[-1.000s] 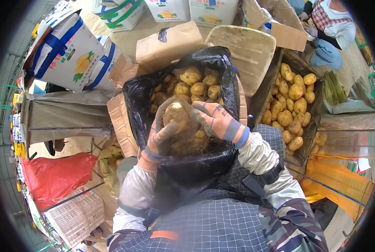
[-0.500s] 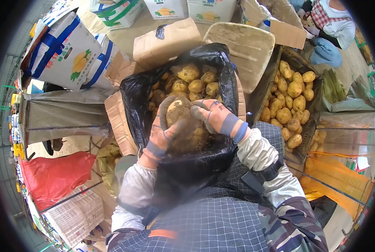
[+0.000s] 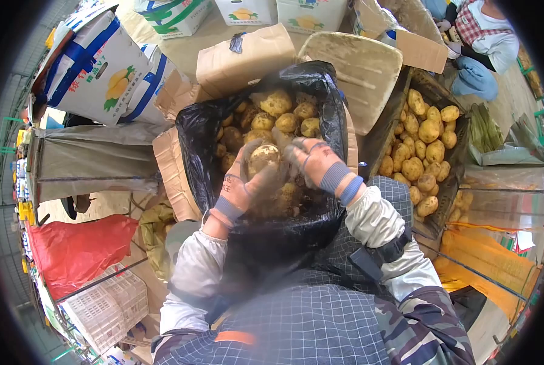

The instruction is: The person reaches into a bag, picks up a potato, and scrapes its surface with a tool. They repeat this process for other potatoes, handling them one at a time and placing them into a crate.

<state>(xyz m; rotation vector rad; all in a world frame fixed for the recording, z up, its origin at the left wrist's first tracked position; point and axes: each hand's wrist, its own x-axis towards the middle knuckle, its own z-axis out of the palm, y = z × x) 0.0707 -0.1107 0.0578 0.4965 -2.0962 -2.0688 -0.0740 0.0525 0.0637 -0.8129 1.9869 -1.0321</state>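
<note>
In the head view, my left hand (image 3: 238, 185), in a glove with grey fingertips, is closed round a potato (image 3: 265, 159) with soil on its skin. My right hand (image 3: 320, 165), gloved likewise, is just to the right of that potato, its fingers stretched toward it and partly apart. Both hands are over a cardboard box (image 3: 173, 176) lined with a black plastic bag (image 3: 193, 137). Several soil-covered potatoes (image 3: 275, 103) lie inside, beyond my hands. A hazy smear blurs the area just below the held potato.
To the right stands a dark crate (image 3: 459, 125) of cleaner potatoes (image 3: 429, 131). A worn beige plastic lid (image 3: 357, 76) lies behind the box. Printed cartons (image 3: 98, 70) are stacked at left, near a red sheet (image 3: 80, 249). Another person (image 3: 488, 36) is at the upper right.
My right hand has moved off the potato to the right, its fingers opening out. The potato has turned in my left hand and shows a paler side.
</note>
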